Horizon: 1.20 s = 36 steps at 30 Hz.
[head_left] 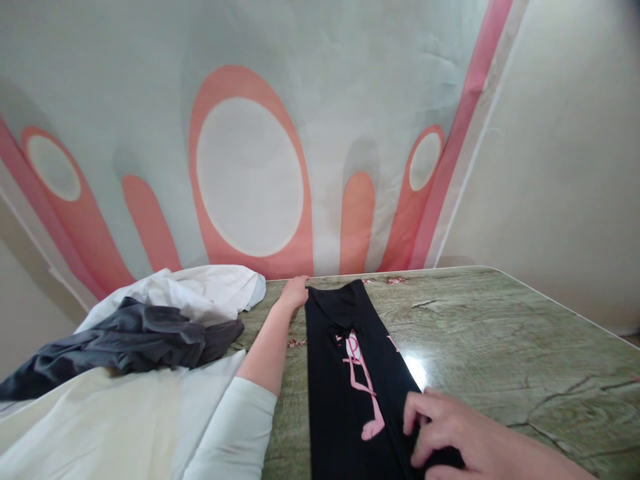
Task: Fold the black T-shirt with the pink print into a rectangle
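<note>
A black T-shirt with a pink printed figure lies folded into a long strip, its neckline towards the wall. My left hand reaches to the far end and is closed on the shirt's top left corner. Close to me, my right hand has its fingers bent over the right edge of the black cloth, closed on it. Part of the fabric is hidden under that hand, and the shirt's near end runs out of view.
Left of my arm lies a loose pile with a white garment, a dark grey garment and a cream cloth. The wood-patterned table ends at a wall covered with a pink and grey backdrop.
</note>
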Tool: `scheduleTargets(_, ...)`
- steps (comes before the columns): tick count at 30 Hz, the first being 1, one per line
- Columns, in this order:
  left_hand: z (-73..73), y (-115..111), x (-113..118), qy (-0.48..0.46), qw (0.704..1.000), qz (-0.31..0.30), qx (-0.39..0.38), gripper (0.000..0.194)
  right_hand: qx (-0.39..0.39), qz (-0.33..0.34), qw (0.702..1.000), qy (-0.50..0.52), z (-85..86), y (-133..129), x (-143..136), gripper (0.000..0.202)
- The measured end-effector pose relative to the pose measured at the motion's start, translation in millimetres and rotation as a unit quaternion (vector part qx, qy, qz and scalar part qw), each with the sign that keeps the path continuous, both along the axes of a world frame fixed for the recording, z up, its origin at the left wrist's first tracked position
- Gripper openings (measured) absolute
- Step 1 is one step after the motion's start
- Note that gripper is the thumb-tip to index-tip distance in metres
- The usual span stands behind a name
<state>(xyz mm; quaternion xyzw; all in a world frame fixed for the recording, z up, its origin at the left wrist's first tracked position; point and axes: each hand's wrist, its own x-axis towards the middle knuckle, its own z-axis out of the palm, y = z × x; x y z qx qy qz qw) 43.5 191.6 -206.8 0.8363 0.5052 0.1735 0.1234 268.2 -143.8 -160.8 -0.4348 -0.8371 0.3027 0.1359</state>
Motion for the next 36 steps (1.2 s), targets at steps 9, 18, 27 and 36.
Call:
scheduleTargets(9,-23.5,6.8,-26.9,-0.114,0.992,-0.042,0.019,0.022,0.159,-0.089,0.98,0.076,-16.3,121.9,-3.9,0.023)
scheduleTargets(18,-36.7,15.2,-18.5,-0.131,0.989,-0.017,0.065,0.013,0.243,-0.193,0.941,-0.133,-68.5,241.4,-2.5,0.044)
scheduleTargets(27,-40.6,18.9,-13.9,-0.134,0.989,0.035,0.058,0.012,0.204,-0.238,0.942,-0.117,-95.1,269.8,20.8,0.047)
scheduleTargets(36,-28.3,15.0,-26.5,-0.155,0.987,-0.04,0.016,0.019,0.242,-0.334,0.911,0.009,-103.3,295.5,45.3,0.027)
